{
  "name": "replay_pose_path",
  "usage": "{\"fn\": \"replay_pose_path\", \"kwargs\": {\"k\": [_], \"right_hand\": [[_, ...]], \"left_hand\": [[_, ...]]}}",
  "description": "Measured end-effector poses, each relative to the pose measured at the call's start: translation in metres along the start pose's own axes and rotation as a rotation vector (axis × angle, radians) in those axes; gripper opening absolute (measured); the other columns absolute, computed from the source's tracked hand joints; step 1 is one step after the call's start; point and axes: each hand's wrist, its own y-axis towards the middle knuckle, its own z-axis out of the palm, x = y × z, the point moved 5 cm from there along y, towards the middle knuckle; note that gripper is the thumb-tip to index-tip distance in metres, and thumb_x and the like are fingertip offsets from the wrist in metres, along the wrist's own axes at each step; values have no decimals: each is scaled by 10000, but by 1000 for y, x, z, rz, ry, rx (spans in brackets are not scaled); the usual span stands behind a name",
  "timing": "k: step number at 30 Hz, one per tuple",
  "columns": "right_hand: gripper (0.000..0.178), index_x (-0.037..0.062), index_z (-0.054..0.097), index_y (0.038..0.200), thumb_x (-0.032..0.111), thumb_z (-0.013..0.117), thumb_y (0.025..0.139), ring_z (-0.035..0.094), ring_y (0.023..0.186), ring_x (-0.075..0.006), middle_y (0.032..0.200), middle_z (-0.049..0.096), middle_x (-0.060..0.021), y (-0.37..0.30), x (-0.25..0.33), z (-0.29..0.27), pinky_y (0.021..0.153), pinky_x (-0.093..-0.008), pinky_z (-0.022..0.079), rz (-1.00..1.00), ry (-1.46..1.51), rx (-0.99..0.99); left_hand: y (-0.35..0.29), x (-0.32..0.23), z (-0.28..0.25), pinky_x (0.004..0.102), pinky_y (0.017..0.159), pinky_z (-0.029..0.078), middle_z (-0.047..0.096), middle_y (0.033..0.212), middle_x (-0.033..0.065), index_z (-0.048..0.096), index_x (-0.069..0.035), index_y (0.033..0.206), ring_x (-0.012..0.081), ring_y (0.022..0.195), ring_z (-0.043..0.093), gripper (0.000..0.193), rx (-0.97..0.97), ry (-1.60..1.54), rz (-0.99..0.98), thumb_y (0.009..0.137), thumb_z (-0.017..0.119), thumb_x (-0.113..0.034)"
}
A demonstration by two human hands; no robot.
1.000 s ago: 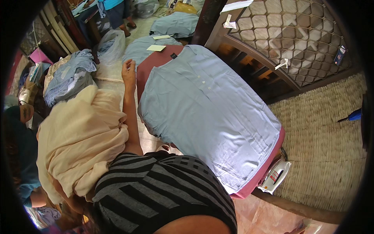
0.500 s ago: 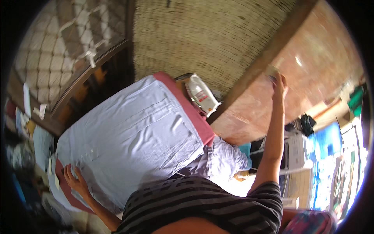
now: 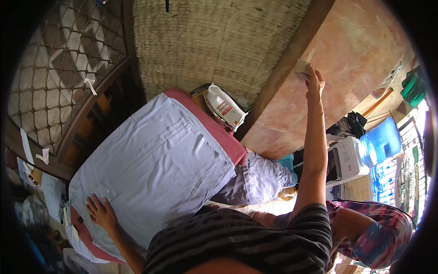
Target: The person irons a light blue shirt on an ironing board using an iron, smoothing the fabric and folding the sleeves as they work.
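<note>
Fingers [image 3: 312,73] of right hand [image 3: 315,83] are stretched up, arm fully extended, pinching a small pale card [image 3: 303,65] against the pinkish wall [image 3: 356,68], just right of the wooden post [image 3: 283,73]. Card sits well apart from the shirt [image 3: 155,169]. Left hand [image 3: 101,213] lies flat, fingers spread & released, on the light-blue shirt's collar end; shirt's long axis runs w/ the red padded surface [image 3: 223,141]. White iron [image 3: 223,107] stands at the surface's far end, between shirt & post.
</note>
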Motion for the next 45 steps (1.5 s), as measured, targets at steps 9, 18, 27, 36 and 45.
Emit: {"fn": "replay_pose_path", "kwargs": {"k": [9, 18, 27, 36, 45], "right_hand": [[300, 134, 732, 968, 377, 814, 813, 487, 696, -61, 806, 597, 48, 12, -15, -4, 606, -238, 379, -13, 85, -19], [467, 28, 475, 1301, 221, 642, 910, 570, 888, -224, 1039, 591, -111, -53, -45, -8, 741, -365, 482, -100, 311, -158], [422, -11, 519, 1331, 142, 638, 956, 564, 1177, -340, 1244, 574, -204, -343, -139, 209, 989, -398, 459, -747, -238, 748], [585, 45, 415, 1483, 403, 464, 1023, 340, 1428, -348, 1538, 392, -168, -382, -174, 253, 1129, -484, 286, -907, -826, 1036], [605, 84, 370, 1519, 444, 408, 1035, 306, 1447, -338, 1572, 348, -143, -376, -186, 255, 1173, -502, 222, -876, -925, 1067]], "left_hand": [[0, -2, -1, 566, 1136, 218, 341, 1595, 99, 451, -195, 1486, 379, 1466, 273, 587, 3, -12, 1, 983, 483, -496], [-2, -1, -2, 576, 1145, 191, 392, 1554, 121, 508, -189, 1434, 389, 1440, 311, 600, -70, -83, 4, 922, 586, -492], [0, -2, -12, 616, 1117, 205, 368, 1553, 157, 480, -159, 1447, 391, 1444, 293, 712, -50, -177, -61, 867, 618, -548], [24, 36, -7, 615, 1130, 153, 317, 1588, 157, 423, -119, 1492, 403, 1474, 242, 770, 47, -170, -128, 931, 473, -643], [65, 76, 7, 602, 1089, 216, 396, 1541, 154, 515, -186, 1428, 396, 1423, 329, 639, -58, -89, -231, 933, 486, -589]]}}
